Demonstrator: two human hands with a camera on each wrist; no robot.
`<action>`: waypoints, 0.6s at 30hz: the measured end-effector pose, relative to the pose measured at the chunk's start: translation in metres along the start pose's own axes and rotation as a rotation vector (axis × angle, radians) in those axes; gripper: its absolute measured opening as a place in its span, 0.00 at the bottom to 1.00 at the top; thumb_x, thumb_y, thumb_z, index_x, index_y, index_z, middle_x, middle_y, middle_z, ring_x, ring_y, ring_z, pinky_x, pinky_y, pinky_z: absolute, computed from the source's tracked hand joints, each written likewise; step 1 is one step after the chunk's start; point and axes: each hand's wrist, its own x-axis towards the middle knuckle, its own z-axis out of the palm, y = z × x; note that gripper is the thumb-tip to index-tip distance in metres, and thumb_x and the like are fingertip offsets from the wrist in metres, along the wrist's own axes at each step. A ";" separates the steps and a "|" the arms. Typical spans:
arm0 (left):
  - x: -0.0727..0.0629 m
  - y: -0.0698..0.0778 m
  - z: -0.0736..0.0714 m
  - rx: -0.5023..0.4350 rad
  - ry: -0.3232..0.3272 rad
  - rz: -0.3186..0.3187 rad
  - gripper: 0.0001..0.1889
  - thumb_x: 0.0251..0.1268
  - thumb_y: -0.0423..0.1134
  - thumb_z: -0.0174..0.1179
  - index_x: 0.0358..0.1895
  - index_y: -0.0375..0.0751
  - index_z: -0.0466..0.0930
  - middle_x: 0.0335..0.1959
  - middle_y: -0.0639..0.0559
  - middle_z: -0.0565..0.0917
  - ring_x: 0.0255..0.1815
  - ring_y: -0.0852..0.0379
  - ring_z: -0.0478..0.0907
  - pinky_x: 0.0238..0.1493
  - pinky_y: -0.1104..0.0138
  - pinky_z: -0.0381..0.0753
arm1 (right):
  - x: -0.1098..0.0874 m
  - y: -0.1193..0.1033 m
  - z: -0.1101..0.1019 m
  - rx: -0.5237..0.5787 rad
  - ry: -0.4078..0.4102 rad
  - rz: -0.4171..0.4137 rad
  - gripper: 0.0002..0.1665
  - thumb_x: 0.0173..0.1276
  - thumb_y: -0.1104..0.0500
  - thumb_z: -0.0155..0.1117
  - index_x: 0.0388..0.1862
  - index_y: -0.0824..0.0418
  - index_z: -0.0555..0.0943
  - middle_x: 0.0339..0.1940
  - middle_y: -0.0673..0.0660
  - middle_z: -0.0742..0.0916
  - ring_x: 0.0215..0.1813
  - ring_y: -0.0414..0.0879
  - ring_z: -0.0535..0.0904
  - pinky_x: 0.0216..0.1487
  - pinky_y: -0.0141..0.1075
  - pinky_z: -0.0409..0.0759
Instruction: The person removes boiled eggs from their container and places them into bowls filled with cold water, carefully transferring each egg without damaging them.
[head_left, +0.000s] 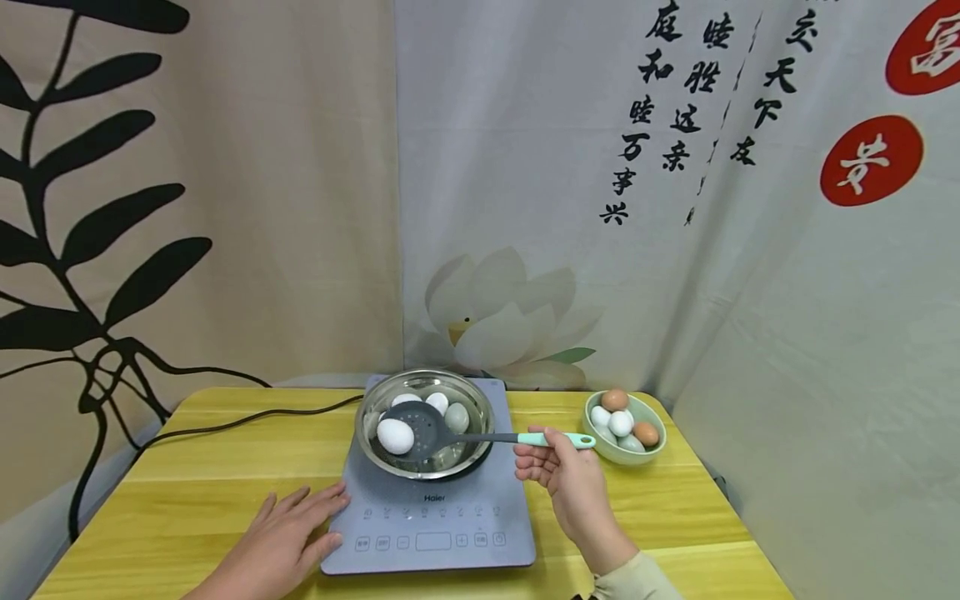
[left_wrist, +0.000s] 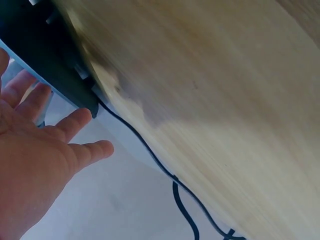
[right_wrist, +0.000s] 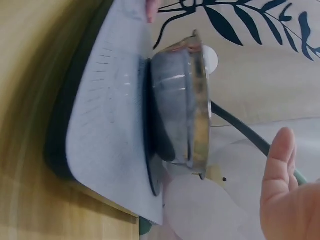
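My right hand (head_left: 570, 487) grips the mint-green handle of a dark grey slotted spoon (head_left: 433, 427) over a round stainless steel pot (head_left: 363, 429). A white egg (head_left: 395, 436) lies on the left side of the spoon's bowl. Behind it, several eggs (head_left: 457, 417) sit inside the pot, partly covered by the spoon. The pot stands on a grey-blue induction cooktop (head_left: 431, 529). With fingers spread, my left hand (head_left: 288, 533) is at the cooktop's left edge. From the right wrist, the egg (right_wrist: 210, 59) shows above the pot rim.
A light green bowl (head_left: 636, 458) with white and brown eggs stands to the right on the wooden table (head_left: 225, 492). A black power cord (head_left: 255, 416) runs left from the cooktop. Printed curtains (head_left: 510, 208) hang behind the table.
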 end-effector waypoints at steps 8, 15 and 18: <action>0.000 0.001 0.000 -0.003 0.002 0.008 0.29 0.74 0.61 0.64 0.73 0.54 0.80 0.78 0.54 0.77 0.74 0.26 0.74 0.67 0.17 0.61 | -0.004 -0.028 -0.033 0.027 0.067 -0.106 0.20 0.90 0.53 0.49 0.53 0.66 0.84 0.35 0.57 0.94 0.37 0.46 0.92 0.43 0.39 0.93; 0.000 0.000 0.002 0.001 0.022 0.018 0.29 0.75 0.62 0.62 0.72 0.55 0.81 0.78 0.54 0.78 0.73 0.26 0.74 0.67 0.18 0.62 | -0.022 -0.066 -0.107 0.055 0.164 -0.194 0.20 0.90 0.52 0.50 0.51 0.60 0.86 0.39 0.57 0.95 0.39 0.44 0.93 0.44 0.36 0.93; 0.001 -0.001 0.003 0.005 0.027 0.022 0.29 0.76 0.63 0.62 0.72 0.55 0.81 0.78 0.54 0.78 0.73 0.27 0.75 0.66 0.18 0.63 | -0.030 -0.079 -0.138 0.063 0.290 -0.229 0.17 0.88 0.52 0.54 0.52 0.60 0.86 0.38 0.57 0.95 0.37 0.46 0.94 0.42 0.36 0.93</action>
